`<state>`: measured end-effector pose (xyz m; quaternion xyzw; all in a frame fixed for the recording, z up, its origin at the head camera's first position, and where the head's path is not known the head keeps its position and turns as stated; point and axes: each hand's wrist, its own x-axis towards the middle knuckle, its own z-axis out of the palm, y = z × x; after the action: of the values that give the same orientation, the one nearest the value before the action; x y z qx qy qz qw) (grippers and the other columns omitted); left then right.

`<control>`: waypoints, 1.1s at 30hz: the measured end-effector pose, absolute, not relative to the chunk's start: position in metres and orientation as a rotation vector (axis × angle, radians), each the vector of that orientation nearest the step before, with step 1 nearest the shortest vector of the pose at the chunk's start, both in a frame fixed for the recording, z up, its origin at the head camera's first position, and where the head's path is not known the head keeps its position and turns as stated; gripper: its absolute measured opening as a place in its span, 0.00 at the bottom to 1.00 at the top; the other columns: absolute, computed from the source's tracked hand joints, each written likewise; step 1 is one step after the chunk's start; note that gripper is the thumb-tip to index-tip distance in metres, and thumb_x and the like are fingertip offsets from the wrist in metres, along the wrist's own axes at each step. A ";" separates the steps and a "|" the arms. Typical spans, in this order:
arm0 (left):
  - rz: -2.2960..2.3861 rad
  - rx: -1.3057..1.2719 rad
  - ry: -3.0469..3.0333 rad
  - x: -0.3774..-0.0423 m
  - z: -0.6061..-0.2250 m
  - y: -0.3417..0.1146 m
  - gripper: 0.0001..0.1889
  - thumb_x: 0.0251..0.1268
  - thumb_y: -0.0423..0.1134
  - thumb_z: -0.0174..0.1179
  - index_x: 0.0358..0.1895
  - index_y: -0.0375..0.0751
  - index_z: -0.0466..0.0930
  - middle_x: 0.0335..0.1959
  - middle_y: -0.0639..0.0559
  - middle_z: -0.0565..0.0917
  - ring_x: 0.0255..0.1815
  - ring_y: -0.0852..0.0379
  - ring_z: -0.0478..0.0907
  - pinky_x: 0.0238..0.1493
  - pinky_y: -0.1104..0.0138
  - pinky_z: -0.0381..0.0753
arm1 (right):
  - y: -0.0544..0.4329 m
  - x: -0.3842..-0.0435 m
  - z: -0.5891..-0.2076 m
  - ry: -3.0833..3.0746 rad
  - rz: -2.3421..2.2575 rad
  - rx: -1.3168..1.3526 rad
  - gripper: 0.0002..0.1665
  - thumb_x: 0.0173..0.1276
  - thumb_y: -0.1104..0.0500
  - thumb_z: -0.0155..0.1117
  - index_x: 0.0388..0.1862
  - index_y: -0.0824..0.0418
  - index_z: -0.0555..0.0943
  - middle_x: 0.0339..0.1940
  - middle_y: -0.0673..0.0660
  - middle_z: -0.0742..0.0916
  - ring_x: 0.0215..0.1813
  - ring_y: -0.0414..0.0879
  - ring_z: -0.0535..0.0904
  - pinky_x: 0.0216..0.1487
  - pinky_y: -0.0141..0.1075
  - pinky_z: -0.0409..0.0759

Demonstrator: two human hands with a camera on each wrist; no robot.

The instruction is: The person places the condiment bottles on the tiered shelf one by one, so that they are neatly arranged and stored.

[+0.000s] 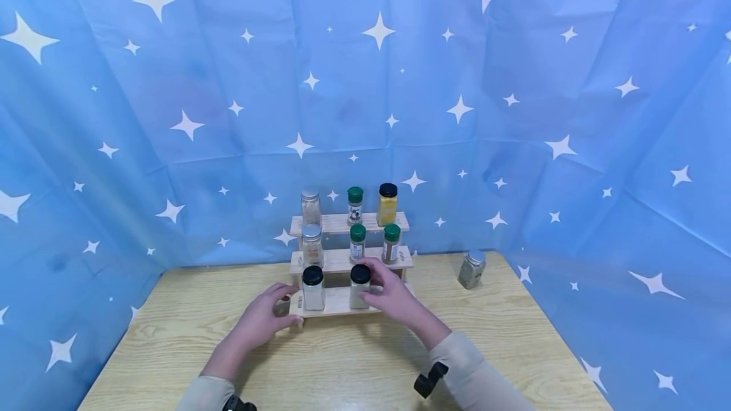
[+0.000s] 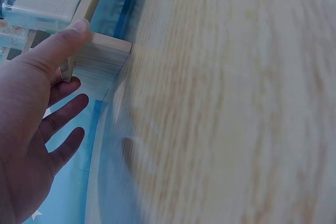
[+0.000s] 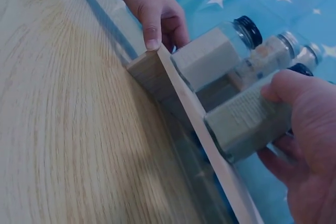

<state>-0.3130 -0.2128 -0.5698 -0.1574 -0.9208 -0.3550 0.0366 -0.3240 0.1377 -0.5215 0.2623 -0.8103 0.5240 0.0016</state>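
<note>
A three-tier wooden spice rack (image 1: 335, 302) stands near the back of the table. My left hand (image 1: 264, 317) grips the left end of its lowest shelf, thumb on the front corner and index finger behind it, the other fingers spread. On that shelf, my right hand (image 1: 394, 295) holds a black-lidded glass spice jar (image 3: 247, 116) between thumb and fingers. The jar's base is at the shelf board. Left of it, a second black-lidded jar (image 1: 313, 290) with pale contents stands upright near my left hand.
The middle shelf bears a silver-lidded jar (image 1: 312, 247) and two green-capped jars (image 1: 357, 245). On the top shelf are another silver-lidded jar (image 1: 311, 209), a green-capped jar (image 1: 355, 207) and a yellow-filled jar (image 1: 388, 207). A silver-lidded jar (image 1: 471, 270) stands apart on the wooden table (image 1: 342, 366). Behind hangs a starry blue curtain (image 1: 365, 94).
</note>
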 end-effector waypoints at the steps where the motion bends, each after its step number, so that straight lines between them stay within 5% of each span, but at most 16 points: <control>1: -1.091 -0.483 -2.827 -0.313 -0.569 -0.213 0.37 0.64 0.51 0.83 0.75 0.47 0.81 0.68 0.54 0.83 0.65 0.47 0.84 0.68 0.44 0.85 | 0.138 -0.324 -0.522 -2.544 1.641 0.813 0.41 0.74 0.66 0.77 0.81 0.50 0.72 0.70 0.54 0.83 0.70 0.54 0.83 0.75 0.55 0.81; 10: -1.099 -0.479 -2.826 -0.312 -0.568 -0.212 0.38 0.64 0.51 0.83 0.75 0.46 0.81 0.68 0.53 0.83 0.65 0.46 0.85 0.68 0.43 0.85 | 0.147 -0.320 -0.524 -2.513 1.705 0.709 0.45 0.73 0.64 0.80 0.83 0.50 0.70 0.65 0.56 0.84 0.66 0.56 0.84 0.72 0.57 0.82; 17: -1.091 -0.485 -2.820 -0.312 -0.569 -0.212 0.38 0.63 0.51 0.83 0.75 0.46 0.81 0.68 0.52 0.83 0.65 0.45 0.84 0.69 0.43 0.84 | 0.163 -0.315 -0.521 -2.485 1.740 0.696 0.41 0.76 0.65 0.76 0.83 0.61 0.69 0.69 0.66 0.83 0.70 0.71 0.79 0.72 0.62 0.82; 25: -1.075 -0.482 -2.819 -0.312 -0.570 -0.213 0.39 0.62 0.50 0.84 0.75 0.44 0.81 0.69 0.50 0.83 0.65 0.43 0.84 0.69 0.41 0.83 | 0.188 -0.312 -0.518 -2.501 1.643 0.640 0.38 0.76 0.62 0.77 0.81 0.57 0.73 0.67 0.58 0.85 0.70 0.58 0.80 0.74 0.50 0.80; 33: -1.091 -0.487 -2.827 -0.311 -0.569 -0.212 0.39 0.64 0.51 0.83 0.76 0.44 0.80 0.69 0.51 0.83 0.66 0.44 0.84 0.69 0.42 0.83 | 0.220 -0.311 -0.521 -2.415 1.494 0.569 0.34 0.74 0.67 0.78 0.76 0.64 0.76 0.61 0.57 0.87 0.66 0.59 0.83 0.70 0.64 0.81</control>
<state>-0.3113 -0.2121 -0.5686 -0.1586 -0.9205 -0.3554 0.0363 -0.3107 0.2200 -0.5205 0.1950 -0.8276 0.5119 0.1225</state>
